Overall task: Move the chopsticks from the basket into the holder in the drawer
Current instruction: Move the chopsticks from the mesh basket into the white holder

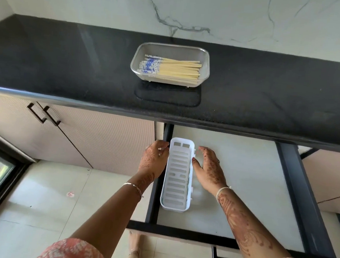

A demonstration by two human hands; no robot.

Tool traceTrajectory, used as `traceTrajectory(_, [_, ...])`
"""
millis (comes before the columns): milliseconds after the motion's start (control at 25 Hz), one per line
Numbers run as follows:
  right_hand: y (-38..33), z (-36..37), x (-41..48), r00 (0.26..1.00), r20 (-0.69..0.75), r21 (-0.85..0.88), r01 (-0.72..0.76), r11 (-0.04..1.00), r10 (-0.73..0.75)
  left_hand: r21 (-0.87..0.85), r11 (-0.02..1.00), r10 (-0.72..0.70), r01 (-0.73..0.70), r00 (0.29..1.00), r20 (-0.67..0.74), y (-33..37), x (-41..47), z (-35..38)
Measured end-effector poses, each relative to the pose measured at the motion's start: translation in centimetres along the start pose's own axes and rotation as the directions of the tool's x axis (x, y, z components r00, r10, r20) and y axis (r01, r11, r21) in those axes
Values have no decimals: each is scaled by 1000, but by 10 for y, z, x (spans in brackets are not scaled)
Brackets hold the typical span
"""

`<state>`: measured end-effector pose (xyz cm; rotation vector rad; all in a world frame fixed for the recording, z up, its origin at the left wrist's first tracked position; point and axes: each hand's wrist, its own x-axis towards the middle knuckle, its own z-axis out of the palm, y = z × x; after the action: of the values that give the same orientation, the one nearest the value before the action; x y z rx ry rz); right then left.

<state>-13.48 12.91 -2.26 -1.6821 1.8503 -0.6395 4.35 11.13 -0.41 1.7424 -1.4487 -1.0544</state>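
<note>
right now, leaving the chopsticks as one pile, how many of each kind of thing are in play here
metal basket: 1
chopstick pile: 1
white holder: 1
open drawer: 1
hands: 2, left hand and right hand
total: 6

Basket (207, 69) is open on top; the countertop (66, 65) lies bare all round it. The counter's front edge overhangs the back of the drawer (243, 178), just beside the holder (178, 171)'s far end. The holder hugs the drawer's left rail, with your left hand (154, 158) wedged between. There is wide bare floor beyond your right hand (209, 168).
</note>
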Motion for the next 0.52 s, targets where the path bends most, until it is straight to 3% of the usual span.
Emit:
traceTrajectory(320, [-88, -18, 96, 984, -179, 224, 21, 974, 20, -127, 980, 140, -154, 984, -110, 52, 86, -61])
traceTrajectory(520, [-135, -26, 171, 904, -428, 127, 70, 989, -9, -53, 946, 313, -319, 945, -99, 89, 156, -102])
